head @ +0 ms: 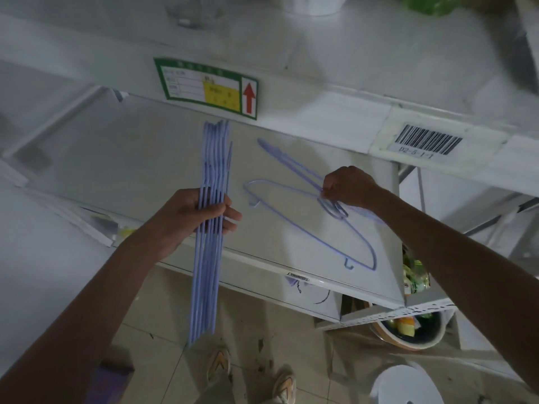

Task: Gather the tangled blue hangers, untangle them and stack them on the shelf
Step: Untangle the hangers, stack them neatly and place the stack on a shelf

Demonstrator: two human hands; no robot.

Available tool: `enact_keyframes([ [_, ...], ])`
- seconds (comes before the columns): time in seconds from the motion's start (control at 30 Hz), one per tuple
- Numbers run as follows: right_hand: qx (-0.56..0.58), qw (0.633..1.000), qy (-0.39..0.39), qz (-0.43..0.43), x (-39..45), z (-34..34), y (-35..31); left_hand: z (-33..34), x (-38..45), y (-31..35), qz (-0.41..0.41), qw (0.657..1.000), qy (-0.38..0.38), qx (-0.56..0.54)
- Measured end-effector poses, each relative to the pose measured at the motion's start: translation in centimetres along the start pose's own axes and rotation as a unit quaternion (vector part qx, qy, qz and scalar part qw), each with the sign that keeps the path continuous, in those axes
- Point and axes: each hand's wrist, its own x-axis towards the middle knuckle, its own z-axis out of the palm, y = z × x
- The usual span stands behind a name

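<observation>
My left hand (194,212) grips a bundle of several pale blue wire hangers (212,158), held edge-on so they look like a stack of parallel rods running from under the upper shelf down past the shelf's front edge. To the right, two blue hangers (294,217) lie on the white shelf (140,158), crossed and hooked together near their hooks. My right hand (347,186) pinches them at that crossing point. One hanger points to the back left; the other spreads across the shelf toward its front right corner.
The upper shelf's front rail carries a green and yellow label with a red arrow (208,87) and a barcode tag (427,139). Below right stand a bowl of food (408,330) and a white round container (404,384). My shoes (250,371) rest on the tiled floor.
</observation>
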Motion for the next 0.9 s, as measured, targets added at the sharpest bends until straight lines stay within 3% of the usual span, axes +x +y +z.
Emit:
enact_keyframes([
  [0.13, 0.192, 0.979, 0.031, 0.062, -0.9, -1.1, -1.8, 0.4, 0.3, -0.4, 0.003, 1.000, -0.007, 0.001],
  [0.27, 0.424, 0.898, 0.012, 0.119, -3.0, -2.2, -4.8, 1.0, 0.6, -0.6, -0.006, 1.000, -0.030, -0.009],
  [0.43, 0.532, 0.824, -0.028, 0.192, -5.0, -1.9, -8.2, 2.3, 1.3, -0.4, -0.019, 0.997, -0.063, -0.030],
  [0.77, 0.750, 0.609, -0.045, 0.253, -7.0, 2.6, -11.9, 6.6, 2.9, 0.1, -0.081, 0.993, -0.042, -0.072],
  [0.9, 0.760, 0.596, -0.081, 0.246, -7.5, 3.6, -12.3, 7.6, 3.4, -0.1, -0.089, 0.995, -0.024, -0.033],
])
